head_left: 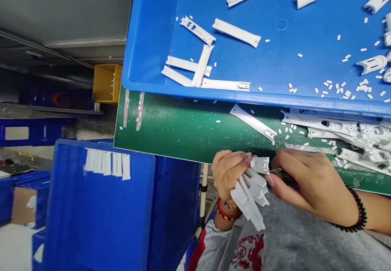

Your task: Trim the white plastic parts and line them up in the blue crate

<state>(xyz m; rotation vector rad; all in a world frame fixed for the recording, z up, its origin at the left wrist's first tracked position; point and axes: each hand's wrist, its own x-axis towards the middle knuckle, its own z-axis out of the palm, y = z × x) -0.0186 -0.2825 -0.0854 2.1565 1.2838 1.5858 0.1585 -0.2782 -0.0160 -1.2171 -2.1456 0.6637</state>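
My left hand (231, 171) is closed around a bunch of white plastic parts (249, 206), which fan out below its fingers. One more white part (260, 165) sticks out from the top of that grip toward the other hand. My right hand (308, 181) is closed on a small metal tool (277, 170). Only the tool's thin tip shows, close to the end of that upper part; the rest is hidden in my fingers. On the green tabletop (171, 124), a single long white part (253, 122) lies just beyond my hands.
A large blue tray (244, 95) on the table holds scattered white parts and small white chips. More white parts (351, 132) are piled at the table's right, among chips. Left of the table stands a deep blue bin (104, 206) with white strips on its wall; a yellow crate (106, 82) is behind.
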